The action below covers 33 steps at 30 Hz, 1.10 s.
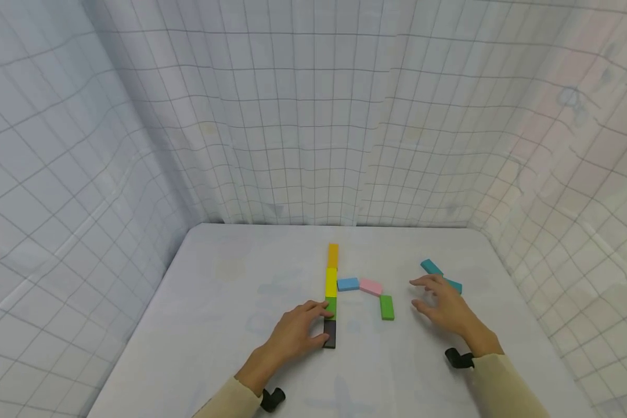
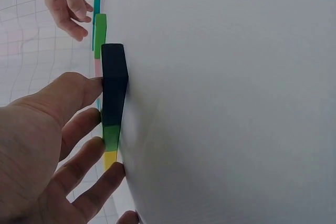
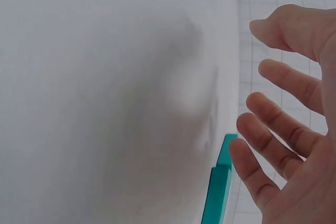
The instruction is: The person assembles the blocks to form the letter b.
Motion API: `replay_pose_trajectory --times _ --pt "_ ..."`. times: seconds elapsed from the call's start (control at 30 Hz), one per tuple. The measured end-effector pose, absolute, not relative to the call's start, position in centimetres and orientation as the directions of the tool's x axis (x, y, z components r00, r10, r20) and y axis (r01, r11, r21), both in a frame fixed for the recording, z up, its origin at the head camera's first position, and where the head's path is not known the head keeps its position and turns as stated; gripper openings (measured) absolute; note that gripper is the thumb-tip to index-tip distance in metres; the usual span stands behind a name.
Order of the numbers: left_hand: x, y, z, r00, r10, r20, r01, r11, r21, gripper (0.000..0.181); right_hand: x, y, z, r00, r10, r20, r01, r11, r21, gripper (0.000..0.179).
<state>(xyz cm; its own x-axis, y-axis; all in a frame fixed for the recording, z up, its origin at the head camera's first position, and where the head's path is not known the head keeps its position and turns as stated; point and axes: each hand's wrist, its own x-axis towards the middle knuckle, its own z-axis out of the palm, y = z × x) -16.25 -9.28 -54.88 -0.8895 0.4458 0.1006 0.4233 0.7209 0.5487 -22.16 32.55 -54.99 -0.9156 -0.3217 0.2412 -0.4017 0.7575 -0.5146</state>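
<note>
My left hand (image 1: pixel 295 332) reaches over the lower end of a straight column of blocks. Its thumb touches the black block (image 1: pixel 330 337) and its fingertips lie at the green block (image 1: pixel 331 307) above it. Farther up follow a yellow block (image 1: pixel 331 282) and an orange block (image 1: pixel 333 255). In the left wrist view, the fingers are spread and relaxed along the black block (image 2: pixel 114 85). My right hand (image 1: pixel 446 304) hovers with loose fingers and nothing in them, next to two teal blocks (image 1: pixel 431 267), one of them partly covered by the hand.
From the yellow block, a blue block (image 1: pixel 348 284), a pink block (image 1: pixel 370 287) and a second green block (image 1: pixel 387 307) form a bending branch to the right. The white table (image 1: pixel 224 302) is enclosed by grid-patterned curtains (image 1: pixel 303 116) at the back and both sides.
</note>
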Motion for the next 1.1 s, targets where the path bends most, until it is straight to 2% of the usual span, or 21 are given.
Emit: replay_pose_trajectory --times 0.23,0.5,1.1 --pt "-16.4 -9.4 -54.6 -0.891 0.444 0.092 0.418 0.727 0.545 0.047 -23.3 34.0 -54.9 -0.933 -0.251 0.258 -0.353 0.78 -0.516 0.048" --pt "-16.2 -9.4 -54.9 -0.883 0.459 0.099 0.431 0.708 0.559 0.047 -24.4 35.2 -54.4 -0.965 -0.162 0.207 -0.251 0.804 -0.539 0.057" --pt "-16.0 -9.4 -54.6 -0.889 0.449 0.09 0.417 0.713 0.563 0.049 -27.1 36.4 -55.1 -0.994 -0.064 0.09 -0.099 0.87 -0.483 0.087"
